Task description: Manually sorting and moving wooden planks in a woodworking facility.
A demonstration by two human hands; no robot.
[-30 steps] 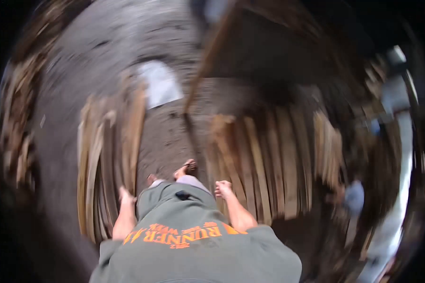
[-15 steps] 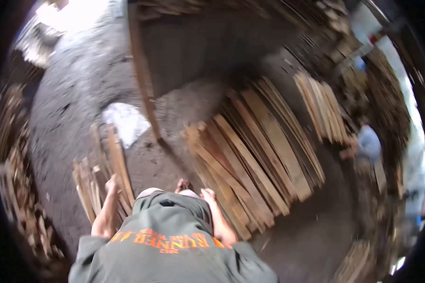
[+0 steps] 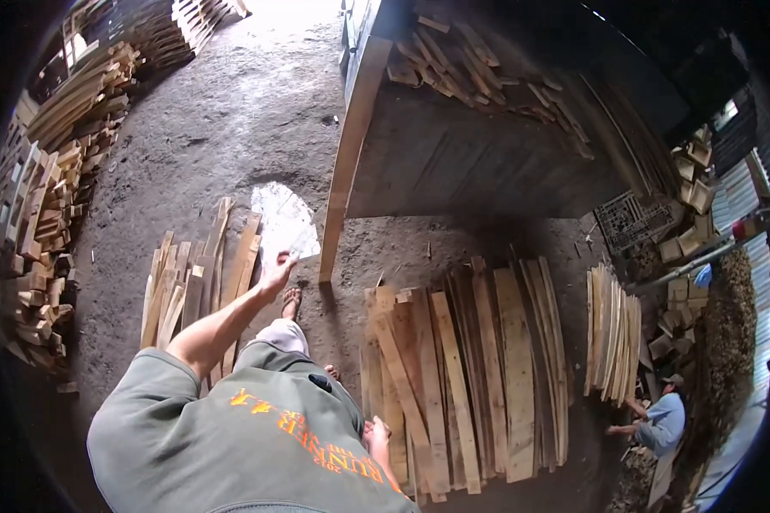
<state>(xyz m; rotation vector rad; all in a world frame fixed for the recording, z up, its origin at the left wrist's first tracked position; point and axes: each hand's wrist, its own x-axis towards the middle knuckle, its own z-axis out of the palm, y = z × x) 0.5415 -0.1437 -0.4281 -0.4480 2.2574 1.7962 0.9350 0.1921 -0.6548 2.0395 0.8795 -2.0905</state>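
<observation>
The left hand (image 3: 275,275) is swung forward with its grip apart and empty over the small plank pile (image 3: 192,295) lying at ten o'clock, while the right hand (image 3: 376,434), also empty, hangs beside the wide plank stack (image 3: 470,376) laid flat at three o'clock, apparently for sorting.

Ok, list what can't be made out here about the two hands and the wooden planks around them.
- Right hand: head view, low beside the shirt, partly hidden by the torso; its grip cannot be told.
- Left hand: raised over the left plank pile; looks empty, fingers too small to be sure.
- Right plank pile: near end cut off by the lower edge.
- Coworker: at the warped rim, their hands' work too small.
</observation>
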